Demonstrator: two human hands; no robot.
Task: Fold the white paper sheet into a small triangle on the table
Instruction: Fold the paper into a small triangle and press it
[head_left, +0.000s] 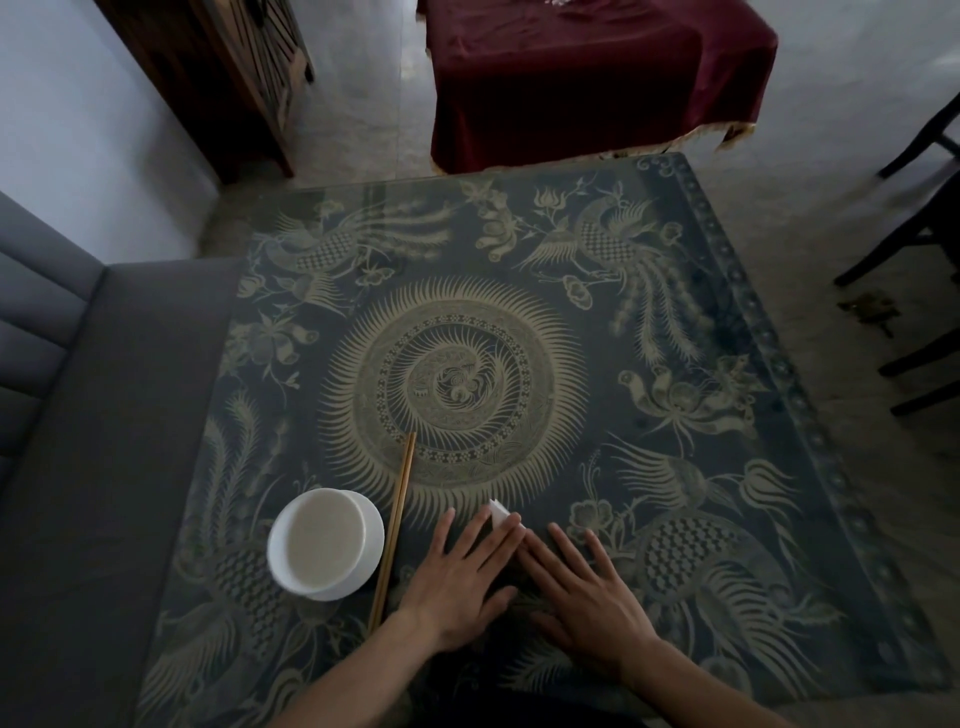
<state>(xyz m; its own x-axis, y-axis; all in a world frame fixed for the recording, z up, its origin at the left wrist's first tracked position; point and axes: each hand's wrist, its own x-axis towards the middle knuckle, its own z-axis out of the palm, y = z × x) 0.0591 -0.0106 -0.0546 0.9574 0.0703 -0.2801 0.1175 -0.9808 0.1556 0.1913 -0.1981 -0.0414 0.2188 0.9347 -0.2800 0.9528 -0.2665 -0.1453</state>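
A small piece of white paper (500, 511) lies on the patterned table (675, 519) near its front edge. Only a small white corner shows beyond my fingertips; the rest is hidden under my hands. My left hand (465, 571) lies flat with its fingers spread, the fingertips pressing on the paper. My right hand (587, 597) lies flat beside it, its index finger touching the paper's right edge. Neither hand grips anything; both press down on the table.
A white bowl (324, 543) stands left of my hands. A pair of wooden chopsticks (395, 525) lies beside it, pointing away from me. A grey sofa (78, 441) borders the table's left side. Dark chair legs (914, 249) stand at the right.
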